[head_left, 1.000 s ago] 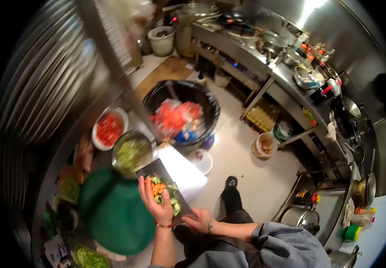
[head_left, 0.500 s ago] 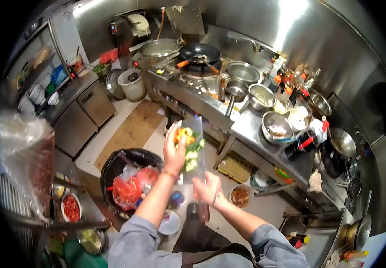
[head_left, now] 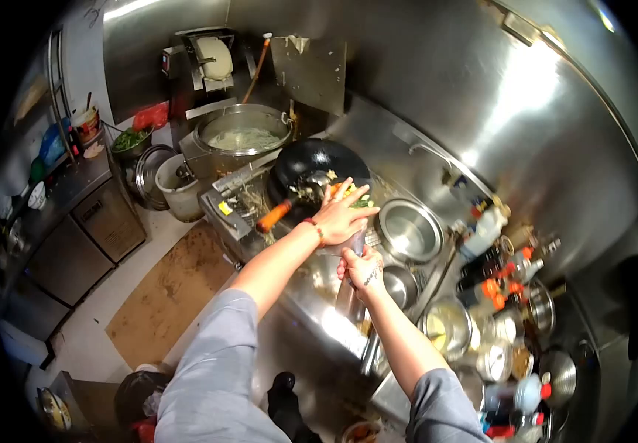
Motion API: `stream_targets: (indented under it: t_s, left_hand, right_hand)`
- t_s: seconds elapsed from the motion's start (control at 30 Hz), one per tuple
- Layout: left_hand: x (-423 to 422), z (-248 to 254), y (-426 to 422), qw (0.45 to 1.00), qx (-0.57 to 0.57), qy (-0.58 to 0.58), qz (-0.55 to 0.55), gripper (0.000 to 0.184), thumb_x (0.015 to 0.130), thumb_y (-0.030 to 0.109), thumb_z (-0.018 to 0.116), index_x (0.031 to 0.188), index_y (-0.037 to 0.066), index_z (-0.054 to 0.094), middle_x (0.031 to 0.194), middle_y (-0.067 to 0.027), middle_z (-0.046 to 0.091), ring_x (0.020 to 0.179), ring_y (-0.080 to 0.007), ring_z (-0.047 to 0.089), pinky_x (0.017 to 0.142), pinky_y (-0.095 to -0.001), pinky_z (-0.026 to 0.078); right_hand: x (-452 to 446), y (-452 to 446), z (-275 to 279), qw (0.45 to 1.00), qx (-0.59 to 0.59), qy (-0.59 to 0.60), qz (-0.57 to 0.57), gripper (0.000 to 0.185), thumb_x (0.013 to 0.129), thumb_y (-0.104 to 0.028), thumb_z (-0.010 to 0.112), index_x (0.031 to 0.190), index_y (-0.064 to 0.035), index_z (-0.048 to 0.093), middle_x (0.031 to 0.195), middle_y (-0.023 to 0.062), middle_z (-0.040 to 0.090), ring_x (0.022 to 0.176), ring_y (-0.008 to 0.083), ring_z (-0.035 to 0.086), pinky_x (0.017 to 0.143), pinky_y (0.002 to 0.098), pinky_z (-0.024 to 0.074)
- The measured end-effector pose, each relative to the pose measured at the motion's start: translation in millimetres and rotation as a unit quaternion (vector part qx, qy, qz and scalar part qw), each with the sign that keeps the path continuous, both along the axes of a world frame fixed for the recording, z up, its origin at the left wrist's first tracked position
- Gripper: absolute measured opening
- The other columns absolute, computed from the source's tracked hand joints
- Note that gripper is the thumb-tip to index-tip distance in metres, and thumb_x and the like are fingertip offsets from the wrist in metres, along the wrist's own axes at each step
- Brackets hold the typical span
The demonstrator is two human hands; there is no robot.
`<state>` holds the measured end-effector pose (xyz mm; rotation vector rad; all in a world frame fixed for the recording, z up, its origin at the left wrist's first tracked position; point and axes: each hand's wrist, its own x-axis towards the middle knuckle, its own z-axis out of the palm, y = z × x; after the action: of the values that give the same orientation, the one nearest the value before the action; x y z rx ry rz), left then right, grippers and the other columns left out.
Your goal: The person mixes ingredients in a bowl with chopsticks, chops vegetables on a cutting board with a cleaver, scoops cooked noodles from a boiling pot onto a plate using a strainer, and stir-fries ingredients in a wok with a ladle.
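My right hand is wrapped round the handle of a cleaver, whose blade points toward the black wok on the stove. Over the blade, my left hand is stretched out with its fingers spread, hiding most of the metal. Chopped green and orange vegetables show just beyond those fingers, at the wok's near rim; whether they lie on the blade or in the wok, I cannot tell. A ladle with an orange wooden handle rests in the wok, left of my left hand.
Right of the wok stands a steel pot, with a saucepan nearer me. A large pot of cloudy liquid sits behind, to the left. Bottles and bowls crowd the right counter. Cardboard covers part of the floor.
Both hands have moved forward from over the floor to the wok, carrying the cleaver and its vegetables. My left hand's fingers have spread over the blade. The view has shifted closer to the stove.
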<state>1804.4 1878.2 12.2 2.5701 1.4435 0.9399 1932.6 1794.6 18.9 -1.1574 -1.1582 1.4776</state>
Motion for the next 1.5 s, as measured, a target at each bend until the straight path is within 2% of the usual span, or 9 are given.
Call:
stream_targets:
  t_s: [0.23,0.3,0.47,0.6,0.73,0.97,1.13,1.23,1.5]
  left_hand:
    - [-36.8,1.5,129.3,0.962,-0.105,0.167,0.187,0.045,0.093,0.031,0.04,0.138,0.029,0.037,0.149,-0.0099,0.021,0.139,-0.028,0.013,0.11,-0.0549,0.009]
    - [-44.6,12.9,114.4,0.978,0.023,-0.009,0.206,0.044,0.092,0.025,0.044,0.135,0.019,0.04,0.146,-0.0156,0.025,0.137,-0.0286,0.019,0.11,-0.0486,0.017]
    - [-32.2,49.7,-120.2,0.951,-0.088,-0.294,0.039,0.025,0.087,0.015,0.053,0.106,0.0,0.057,0.115,-0.0166,0.056,0.102,-0.0292,0.056,0.088,-0.0345,0.045]
    - [30.8,9.4,-334.0,0.954,-0.137,-0.251,0.091,0.076,0.077,0.017,0.066,0.136,-0.004,0.024,0.123,-0.0249,0.047,0.113,-0.0384,0.049,0.095,-0.0401,0.042]
    - [75.8,5.1,-499.0,0.826,-0.136,-0.319,0.444,0.031,0.081,0.013,0.055,0.103,0.0,0.038,0.084,-0.0242,0.059,0.074,-0.0439,0.057,0.059,-0.0491,0.043]
    - [162.9,-47.8,-822.6,0.567,-0.131,-0.185,0.792,0.019,0.077,0.013,0.058,0.094,0.009,0.05,0.068,-0.0137,0.06,0.062,-0.0357,0.06,0.054,-0.0445,0.047]
    - [253.2,-54.2,-939.7,0.345,-0.084,-0.283,0.891,0.018,0.077,0.001,0.057,0.089,0.009,0.046,0.063,-0.0087,0.052,0.051,-0.0258,0.053,0.046,-0.0367,0.044]
    - [213.3,-35.0,-972.4,0.171,0.198,-0.671,0.694,0.017,0.081,0.002,0.055,0.087,0.013,0.044,0.059,-0.0013,0.043,0.045,-0.0156,0.042,0.039,-0.0292,0.036]
    - [-4.1,-85.2,-1158.3,0.24,0.387,-0.857,0.241,0.007,0.085,0.01,0.055,0.081,0.015,0.053,0.054,0.0076,0.036,0.043,-0.0029,0.032,0.035,-0.0171,0.027]
  right_hand:
    - [13.7,73.5,1.7,0.998,-0.023,-0.054,-0.03,0.008,0.085,-0.005,0.055,0.082,-0.0012,0.048,0.058,0.0061,0.053,0.044,0.0142,0.051,0.04,0.0267,0.0428]
    - [21.9,67.0,5.4,0.995,0.017,-0.078,-0.063,0.006,0.088,-0.006,0.053,0.088,-0.0026,0.047,0.057,0.005,0.052,0.042,0.0135,0.05,0.039,0.026,0.0413]
    - [26.2,-11.4,32.2,0.993,0.094,0.041,-0.053,0.013,0.095,-0.016,0.048,0.093,-0.0029,0.046,0.065,0.0032,0.052,0.052,0.0102,0.051,0.047,0.0234,0.0435]
    - [-1.8,-150.9,22.5,0.986,0.139,0.06,0.063,0.015,0.095,-0.016,0.049,0.103,-0.0032,0.049,0.077,0.0025,0.054,0.068,0.0084,0.051,0.062,0.0225,0.0437]
    - [-11.9,-329.6,5.6,0.946,0.099,0.086,0.295,0.021,0.094,-0.014,0.051,0.11,-0.0007,0.05,0.089,0.003,0.055,0.078,0.0089,0.051,0.07,0.0229,0.0427]
    - [-0.5,-512.8,-50.1,0.659,0.121,0.051,0.741,0.057,0.084,0.004,0.058,0.136,-0.005,0.037,0.113,0.0113,0.054,0.102,0.0168,0.055,0.078,0.0261,0.049]
    - [-37.0,-508.2,-46.4,0.608,0.267,-0.002,0.747,0.044,0.082,0.005,0.055,0.126,-0.0006,0.048,0.106,0.0139,0.061,0.096,0.02,0.061,0.079,0.0286,0.0507]
    - [-116.1,-510.5,-1.3,0.633,0.434,0.113,0.631,0.035,0.08,0.006,0.057,0.114,-0.0026,0.056,0.095,0.014,0.063,0.082,0.0203,0.063,0.073,0.0291,0.0514]
    - [-220.9,-689.8,248.7,0.54,0.615,0.316,0.48,0.037,0.072,0.013,0.055,0.108,0.0035,0.058,0.098,0.0167,0.061,0.086,0.0287,0.061,0.077,0.0335,0.0498]
